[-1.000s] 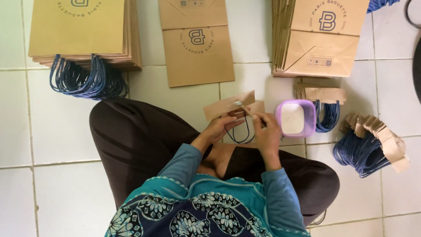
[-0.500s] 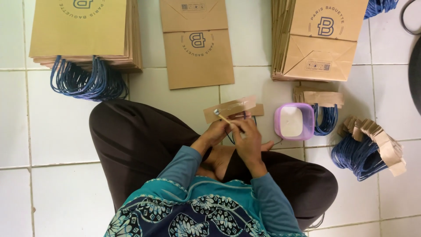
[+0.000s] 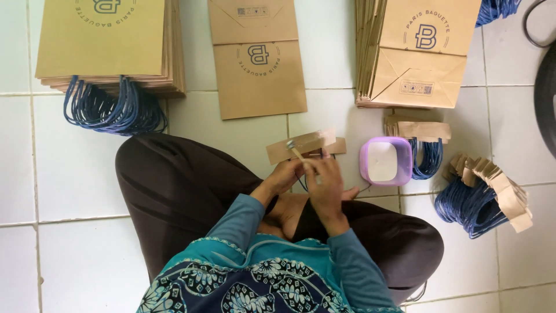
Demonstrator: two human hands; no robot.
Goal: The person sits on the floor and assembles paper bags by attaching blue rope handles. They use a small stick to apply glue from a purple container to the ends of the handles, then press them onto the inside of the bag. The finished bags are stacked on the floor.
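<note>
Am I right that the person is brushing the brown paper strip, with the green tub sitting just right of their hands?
Not quite: the tub is purple, not green, as the head view shows. The rest holds: the right hand works a small brush on the brown paper strip, steadied by the left hand.

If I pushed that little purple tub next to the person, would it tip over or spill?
Probably not tip: the purple tub looks low and wide, sitting flat on the white tiled floor, so it would likely slide. It looks small and plastic, so probably light. The white stuff inside might slosh if runny; I can't tell.
</note>
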